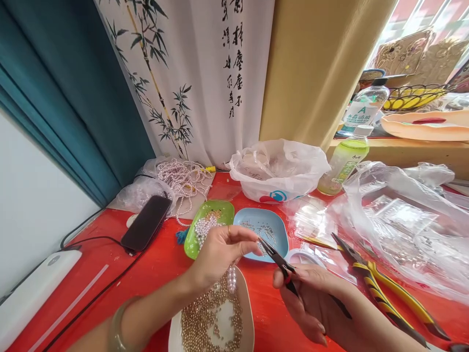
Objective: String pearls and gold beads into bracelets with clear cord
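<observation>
My left hand (216,252) is closed, thumb and forefinger pinched together at the pliers' tips. What sits right in the pinch is too small to make out. Short strands of pale pearl beads (231,279) hang from beneath this hand, over a white tray (248,313) of gold beads (205,318). In my right hand (311,293) are needle-nose pliers (279,261) with dark handles, their jaws pointing up-left and meeting the left fingertips. Behind the hands lie a blue tray (280,230) with small metal pins and a green tray (227,208) holding pearls and gold bits.
Yellow-and-black pliers (381,288) lie at right beside clear plastic bags (399,225). A bag-lined bowl (282,181) and a green-labelled bottle (344,164) stand at the back. On the left are a phone (146,222), cables, a power strip (40,298) and bead strings (179,178).
</observation>
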Motion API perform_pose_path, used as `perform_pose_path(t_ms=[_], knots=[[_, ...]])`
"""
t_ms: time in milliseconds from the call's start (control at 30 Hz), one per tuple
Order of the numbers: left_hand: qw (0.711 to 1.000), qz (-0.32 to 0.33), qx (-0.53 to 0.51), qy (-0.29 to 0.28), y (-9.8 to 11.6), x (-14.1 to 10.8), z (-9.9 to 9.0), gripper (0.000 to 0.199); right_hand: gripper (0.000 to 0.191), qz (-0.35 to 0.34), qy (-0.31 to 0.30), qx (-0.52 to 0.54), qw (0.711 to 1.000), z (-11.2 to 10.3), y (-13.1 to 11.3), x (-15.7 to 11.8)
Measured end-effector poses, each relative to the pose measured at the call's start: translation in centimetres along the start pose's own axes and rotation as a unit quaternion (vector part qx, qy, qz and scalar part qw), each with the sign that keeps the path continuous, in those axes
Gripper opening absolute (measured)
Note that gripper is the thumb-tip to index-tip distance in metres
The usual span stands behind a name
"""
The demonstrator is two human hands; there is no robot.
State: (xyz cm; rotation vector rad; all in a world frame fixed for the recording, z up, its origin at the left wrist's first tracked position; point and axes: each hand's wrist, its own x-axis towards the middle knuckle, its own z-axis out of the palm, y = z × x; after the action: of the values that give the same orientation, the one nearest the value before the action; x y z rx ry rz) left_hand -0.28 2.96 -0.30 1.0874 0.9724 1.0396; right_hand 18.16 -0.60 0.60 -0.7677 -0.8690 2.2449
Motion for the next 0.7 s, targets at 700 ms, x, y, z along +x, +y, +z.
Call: perform_pose_path(t_ms=[700], knots=[[0.992,0.060,0.111,0.023,0.8,-0.9,0.0,0.009,0.030,-0.013,0.115,-0.336,0.935,0.7,-0.9,-1.0]])
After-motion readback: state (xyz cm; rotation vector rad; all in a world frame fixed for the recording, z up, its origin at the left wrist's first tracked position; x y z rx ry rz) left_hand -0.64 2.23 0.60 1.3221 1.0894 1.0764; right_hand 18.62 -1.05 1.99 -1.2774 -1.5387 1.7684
